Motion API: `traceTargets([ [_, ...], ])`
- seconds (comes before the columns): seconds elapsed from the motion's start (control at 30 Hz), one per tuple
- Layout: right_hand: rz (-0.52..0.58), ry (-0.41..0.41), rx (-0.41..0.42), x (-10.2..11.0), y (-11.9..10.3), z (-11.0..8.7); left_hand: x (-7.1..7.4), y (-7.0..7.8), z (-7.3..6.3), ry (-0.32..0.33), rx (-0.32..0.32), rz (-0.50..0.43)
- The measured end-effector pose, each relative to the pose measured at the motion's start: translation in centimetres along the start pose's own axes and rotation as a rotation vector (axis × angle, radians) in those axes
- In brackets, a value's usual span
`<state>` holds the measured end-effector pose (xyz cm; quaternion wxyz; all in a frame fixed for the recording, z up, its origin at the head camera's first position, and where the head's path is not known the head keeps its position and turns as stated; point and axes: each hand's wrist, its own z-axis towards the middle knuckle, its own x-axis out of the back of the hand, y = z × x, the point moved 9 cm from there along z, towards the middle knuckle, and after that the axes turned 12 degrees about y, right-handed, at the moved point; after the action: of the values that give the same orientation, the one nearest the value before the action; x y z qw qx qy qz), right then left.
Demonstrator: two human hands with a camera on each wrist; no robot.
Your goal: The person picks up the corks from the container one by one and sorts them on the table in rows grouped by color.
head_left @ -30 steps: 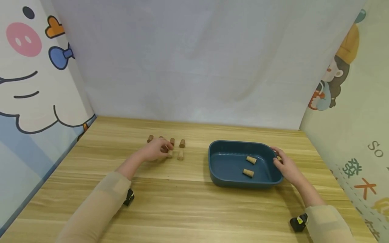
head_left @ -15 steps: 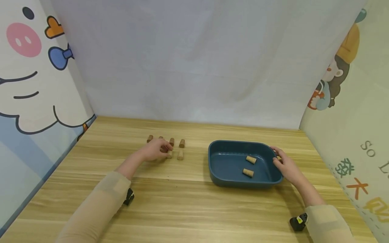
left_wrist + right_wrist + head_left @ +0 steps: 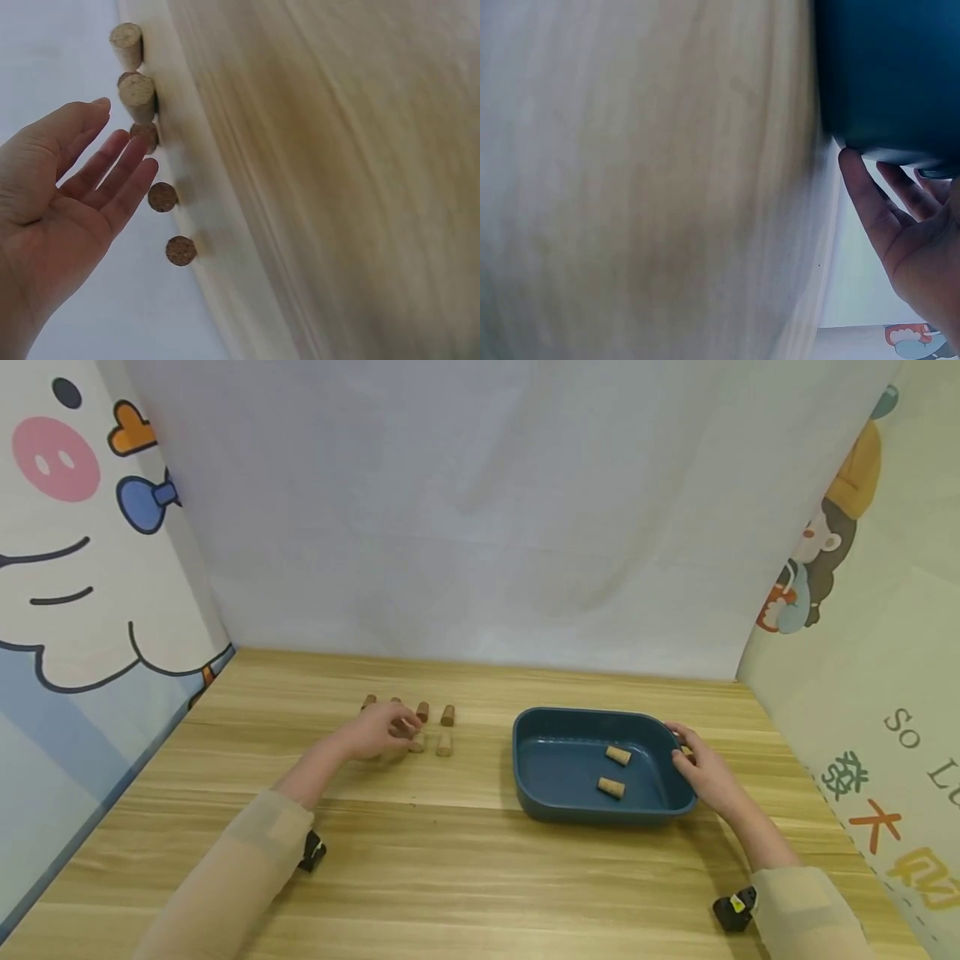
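In the head view my left hand (image 3: 378, 729) hovers low at a small group of corks, its fingers loosely bent and apart. A pale cork (image 3: 417, 742) stands right at its fingertips, with another pale cork (image 3: 445, 744) just to the right. Behind them is a row of darker corks (image 3: 447, 716), partly covered by the hand. The left wrist view shows nothing between thumb and fingers (image 3: 135, 184). My right hand (image 3: 708, 777) grips the right end of a dark blue rectangular dish (image 3: 600, 815), thumb at the rim, fingers against the outside. Two corks (image 3: 618, 755) lie on their sides inside.
The wood-grain table (image 3: 465, 885) runs back to a pale hanging cloth (image 3: 465, 527). Cartoon-printed panels (image 3: 82, 568) stand along both sides. A small black device (image 3: 733, 910) sits at each wrist.
My left hand has shifted slightly left, its fingertips easing off the pale cork. The right hand and the dish stay in place, and the head view has turned a little.
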<state>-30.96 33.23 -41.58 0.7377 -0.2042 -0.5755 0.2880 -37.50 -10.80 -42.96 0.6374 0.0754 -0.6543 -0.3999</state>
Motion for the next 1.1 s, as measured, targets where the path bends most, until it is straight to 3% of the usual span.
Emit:
traceTargets([
  [0.1, 0.005, -0.005, 0.008, -0.1, 0.1, 0.0, 0.5, 0.6, -0.2, 0.019, 0.007, -0.018],
  [0.23, 0.007, -0.008, 0.006, -0.2, 0.3, 0.1, 1.2, 1.9, -0.3, 0.048, -0.033, -0.015],
  [0.37, 0.003, -0.009, 0.007, -0.2, 0.3, 0.2, 1.8, 3.4, -0.5, 0.087, -0.075, 0.036],
  [0.53, 0.021, -0.015, 0.008, -0.3, 0.1, 0.3, 2.3, 5.6, -0.9, 0.126, -0.075, 0.069],
  [0.9, 0.006, -0.009, 0.001, -0.3, 0.3, 0.5, 2.6, 10.4, -1.6, 0.232, -0.080, 0.045],
  [1.1, 0.015, -0.011, 0.008, -0.4, 0.3, 0.6, 1.5, 12.9, -1.4, 0.273, -0.095, -0.026],
])
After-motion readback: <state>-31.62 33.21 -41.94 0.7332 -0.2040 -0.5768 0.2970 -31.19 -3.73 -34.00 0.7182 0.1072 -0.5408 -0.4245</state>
